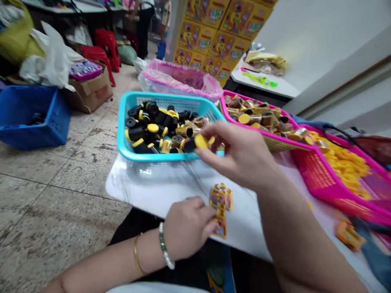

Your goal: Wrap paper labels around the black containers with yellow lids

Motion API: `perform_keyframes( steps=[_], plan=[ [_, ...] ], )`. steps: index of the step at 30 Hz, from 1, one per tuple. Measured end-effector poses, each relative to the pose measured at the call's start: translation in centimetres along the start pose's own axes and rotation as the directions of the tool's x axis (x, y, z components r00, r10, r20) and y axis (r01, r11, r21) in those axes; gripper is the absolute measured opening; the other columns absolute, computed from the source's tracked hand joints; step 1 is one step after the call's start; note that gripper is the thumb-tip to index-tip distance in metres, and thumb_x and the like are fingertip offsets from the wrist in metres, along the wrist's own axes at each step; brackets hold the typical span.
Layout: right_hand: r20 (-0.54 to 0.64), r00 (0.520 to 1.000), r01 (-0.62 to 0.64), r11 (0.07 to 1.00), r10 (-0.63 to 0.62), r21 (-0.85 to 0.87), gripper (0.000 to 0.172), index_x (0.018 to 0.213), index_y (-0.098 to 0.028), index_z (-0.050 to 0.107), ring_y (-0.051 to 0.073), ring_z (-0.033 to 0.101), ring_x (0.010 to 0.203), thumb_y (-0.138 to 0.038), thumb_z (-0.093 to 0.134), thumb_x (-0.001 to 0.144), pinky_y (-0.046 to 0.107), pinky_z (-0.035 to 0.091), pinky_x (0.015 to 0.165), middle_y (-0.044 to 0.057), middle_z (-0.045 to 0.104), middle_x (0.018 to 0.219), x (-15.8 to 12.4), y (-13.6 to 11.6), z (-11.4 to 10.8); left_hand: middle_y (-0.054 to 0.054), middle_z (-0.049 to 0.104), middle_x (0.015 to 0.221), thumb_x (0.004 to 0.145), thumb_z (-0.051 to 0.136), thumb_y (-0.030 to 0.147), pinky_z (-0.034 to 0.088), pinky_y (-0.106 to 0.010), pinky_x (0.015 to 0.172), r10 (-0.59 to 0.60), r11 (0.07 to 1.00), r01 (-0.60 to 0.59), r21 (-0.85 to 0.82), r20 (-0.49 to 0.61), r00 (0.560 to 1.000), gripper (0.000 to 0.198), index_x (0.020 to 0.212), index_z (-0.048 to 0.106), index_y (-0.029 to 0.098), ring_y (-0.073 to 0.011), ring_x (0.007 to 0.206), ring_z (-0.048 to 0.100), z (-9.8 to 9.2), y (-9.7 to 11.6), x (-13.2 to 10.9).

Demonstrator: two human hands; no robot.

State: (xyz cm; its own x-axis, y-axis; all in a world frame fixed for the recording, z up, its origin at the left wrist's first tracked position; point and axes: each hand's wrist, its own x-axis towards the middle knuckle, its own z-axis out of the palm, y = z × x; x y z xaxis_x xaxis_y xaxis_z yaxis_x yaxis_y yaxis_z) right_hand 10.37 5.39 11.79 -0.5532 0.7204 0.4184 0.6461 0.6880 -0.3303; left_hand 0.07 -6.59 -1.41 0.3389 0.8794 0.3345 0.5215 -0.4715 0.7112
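Observation:
My right hand (237,150) is closed in a pinch on a small black canister with a yellow cap (201,141), over the near right rim of a turquoise basket (143,155). That basket holds several black canisters with yellow caps (152,128) and others wrapped in printed yellow labels. Near the table's front edge, my left hand (190,226) has its fingers curled at the lower end of a printed yellow label (220,225). Its fingertips touch the label's left side. More printed labels (219,195) lie just beyond, flat on the white table (142,178).
At the right stand a pink basket of labelled canisters (263,138) and a pink basket of yellow plastic parts (346,168). A plastic-lined basket (185,79) sits behind the turquoise one. A blue crate (28,119) is on the floor at left. Yellow printed boxes (216,31) are stacked behind.

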Motion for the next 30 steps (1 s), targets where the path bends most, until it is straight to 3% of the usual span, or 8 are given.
perform_keyframes(
  steps=[4, 9, 15, 17, 20, 22, 26, 30],
  plan=[
    [0.020, 0.999, -0.047, 0.997, 0.045, 0.063, 0.018, 0.098, -0.019, 0.066, 0.011, 0.058, 0.052, -0.023, 0.065, 0.080, 0.025, 0.044, 0.052, -0.003, 0.065, 0.070, -4.6, 1.0, 0.1, -0.004, 0.065, 0.079, 0.089, 0.068, 0.026, 0.046, -0.027, 0.054, 0.032, 0.955, -0.066, 0.291, 0.121, 0.992, 0.011, 0.081, 0.069, 0.019, -0.0190, 0.071, 0.063, 0.9, 0.0, 0.8],
    [-0.069, 0.993, -0.098, 0.995, 0.100, 0.032, 0.016, 0.098, -0.022, 0.066, 0.010, 0.055, 0.049, -0.023, 0.064, 0.083, 0.023, 0.043, 0.049, -0.004, 0.061, 0.065, -6.9, 1.1, -0.1, -0.002, 0.065, 0.080, 0.088, 0.068, 0.025, 0.045, -0.026, 0.052, 0.030, 0.960, -0.064, 0.272, 0.125, 0.992, 0.012, 0.079, 0.066, 0.019, -0.0153, 0.065, 0.062, 0.4, -0.3, 0.6],
    [0.238, 0.950, -0.179, 0.976, 0.204, -0.122, 0.018, 0.097, -0.019, 0.070, 0.017, 0.066, 0.060, -0.025, 0.061, 0.084, 0.028, 0.050, 0.056, 0.003, 0.071, 0.073, -7.9, 3.0, 3.4, -0.001, 0.063, 0.074, 0.090, 0.063, 0.017, 0.048, -0.026, 0.058, 0.025, 0.973, -0.031, 0.227, 0.028, 0.999, 0.018, 0.072, 0.065, 0.018, -0.0144, 0.066, 0.062, -0.8, -1.3, -0.1],
    [0.272, 0.935, -0.192, 0.969, 0.229, -0.155, 0.023, 0.105, -0.018, 0.072, 0.019, 0.069, 0.065, -0.027, 0.060, 0.087, 0.029, 0.052, 0.060, 0.006, 0.076, 0.085, -8.3, 3.7, 4.6, -0.001, 0.064, 0.075, 0.090, 0.061, 0.016, 0.049, -0.027, 0.058, 0.018, 0.968, -0.021, 0.249, 0.015, 1.000, 0.018, 0.072, 0.064, 0.017, -0.0150, 0.066, 0.062, -1.1, -1.4, 0.0],
    [0.201, 0.957, -0.180, 0.973, 0.207, -0.141, 0.031, 0.116, -0.020, 0.071, 0.017, 0.069, 0.062, -0.033, 0.063, 0.089, 0.030, 0.054, 0.061, 0.006, 0.077, 0.092, -9.0, 4.0, 4.8, -0.003, 0.068, 0.089, 0.092, 0.063, 0.021, 0.053, -0.028, 0.063, 0.028, 0.977, -0.031, 0.210, 0.020, 0.999, 0.006, 0.091, 0.068, 0.017, -0.0166, 0.075, 0.066, -1.4, -1.1, 0.2],
    [0.110, 0.976, -0.175, 0.977, 0.188, -0.119, 0.032, 0.117, -0.019, 0.071, 0.016, 0.067, 0.058, -0.034, 0.065, 0.090, 0.029, 0.053, 0.060, 0.005, 0.076, 0.085, -9.7, 3.8, 4.0, -0.003, 0.068, 0.094, 0.092, 0.065, 0.026, 0.054, -0.029, 0.066, 0.054, 0.975, -0.064, 0.213, 0.052, 0.997, 0.011, 0.100, 0.068, 0.019, -0.0175, 0.079, 0.066, -1.3, -0.7, 0.2],
    [-0.034, 0.976, -0.215, 0.976, 0.214, -0.039, 0.025, 0.113, -0.021, 0.073, 0.015, 0.065, 0.058, -0.032, 0.064, 0.092, 0.028, 0.052, 0.058, 0.002, 0.073, 0.075, -11.6, 2.4, 2.2, -0.001, 0.065, 0.081, 0.094, 0.062, 0.022, 0.049, -0.030, 0.057, 0.108, 0.921, -0.159, 0.357, 0.160, 0.981, 0.014, 0.081, 0.064, 0.019, -0.0179, 0.069, 0.063, -0.7, -0.4, 0.4],
    [-0.134, 0.942, -0.313, 0.949, 0.309, -0.017, 0.016, 0.102, -0.023, 0.076, 0.013, 0.061, 0.054, -0.028, 0.064, 0.093, 0.027, 0.048, 0.052, 0.002, 0.075, 0.075, -14.4, 0.7, 1.0, -0.003, 0.064, 0.081, 0.095, 0.058, 0.017, 0.046, -0.032, 0.053, 0.100, 0.896, -0.166, 0.412, 0.177, 0.979, 0.014, 0.081, 0.063, 0.017, -0.0186, 0.065, 0.061, -0.7, -0.4, 0.5]
  ],
)
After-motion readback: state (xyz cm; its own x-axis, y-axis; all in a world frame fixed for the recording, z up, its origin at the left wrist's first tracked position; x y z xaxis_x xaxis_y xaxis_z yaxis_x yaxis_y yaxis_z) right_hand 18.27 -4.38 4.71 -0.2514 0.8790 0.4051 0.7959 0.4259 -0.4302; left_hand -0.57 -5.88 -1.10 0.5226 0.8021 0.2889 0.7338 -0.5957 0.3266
